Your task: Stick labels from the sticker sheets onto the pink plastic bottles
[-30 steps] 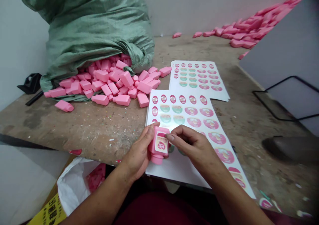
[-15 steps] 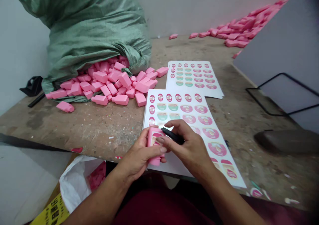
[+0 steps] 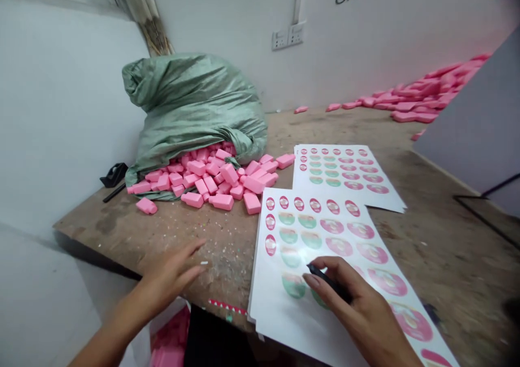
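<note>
My left hand [image 3: 173, 272] is over the table's front edge with its fingers spread and nothing in them. Between the thumb and fingers of my right hand [image 3: 349, 296] is a black pen-like tool [image 3: 330, 283], above the near sticker sheet [image 3: 280, 323]. That sheet carries pink and green oval labels. Behind it lies a second stack of sticker sheets [image 3: 385, 200]. Pink bottles [image 3: 221, 202] spill from the mouth of a green sack [image 3: 203, 104] beyond my left hand.
More pink bottles [image 3: 422, 99] are heaped at the back right beside a grey panel [image 3: 479, 139]. A black tape dispenser [image 3: 114, 175] sits at the table's left end. Below the front edge, a white bag holds pink pieces [image 3: 170, 334].
The pink bottle that my left hand held is gone from it, and that hand has moved left and opened. My right hand moved right, still with the black tool. The view has tilted up.
</note>
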Demonstrator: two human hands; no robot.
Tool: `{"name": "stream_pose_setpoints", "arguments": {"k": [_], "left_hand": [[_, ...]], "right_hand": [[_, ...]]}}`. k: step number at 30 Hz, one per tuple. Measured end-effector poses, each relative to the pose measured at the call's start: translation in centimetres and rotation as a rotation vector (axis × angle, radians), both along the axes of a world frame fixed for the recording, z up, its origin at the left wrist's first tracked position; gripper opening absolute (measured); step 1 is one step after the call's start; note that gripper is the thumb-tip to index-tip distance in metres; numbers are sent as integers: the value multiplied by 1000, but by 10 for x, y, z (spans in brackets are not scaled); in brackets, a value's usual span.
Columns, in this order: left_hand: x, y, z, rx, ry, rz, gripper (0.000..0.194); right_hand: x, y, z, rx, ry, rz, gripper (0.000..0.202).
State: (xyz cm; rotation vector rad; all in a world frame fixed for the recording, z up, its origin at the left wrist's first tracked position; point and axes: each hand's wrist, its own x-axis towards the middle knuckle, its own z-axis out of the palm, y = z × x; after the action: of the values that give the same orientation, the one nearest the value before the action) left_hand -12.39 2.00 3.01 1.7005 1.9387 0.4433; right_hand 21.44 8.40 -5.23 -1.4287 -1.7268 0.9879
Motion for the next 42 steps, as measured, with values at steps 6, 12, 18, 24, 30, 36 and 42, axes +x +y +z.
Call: {"name": "stream_pose_setpoints", "arguments": {"k": [6,12,18,24,30,36,42], "left_hand": [[67,150,-32,223,240,-291,54],[73,200,-57,249,54,-302,29],[73,151,-51,317,-372,-11,42],[150,82,-31,-281,-1510,302,39],[192,68,-45,-412,-1576,337,33],[192,65,-46,-274,-1454,355,28],[214,56,-38,-385,-1560,349,24]], "right_hand": [[17,-7,11,30,-31,-62,36],[28,-23,28,-16,-169,-111,31],[36,-25,19,54,-378,-49,21],[35,-19,24,-96,-169,-80,23],[38,-19,24,-43,13,-158,23],[62,-41,26,46,-382,-23,18],[56,-49,17,170,-495,8,15]]}}
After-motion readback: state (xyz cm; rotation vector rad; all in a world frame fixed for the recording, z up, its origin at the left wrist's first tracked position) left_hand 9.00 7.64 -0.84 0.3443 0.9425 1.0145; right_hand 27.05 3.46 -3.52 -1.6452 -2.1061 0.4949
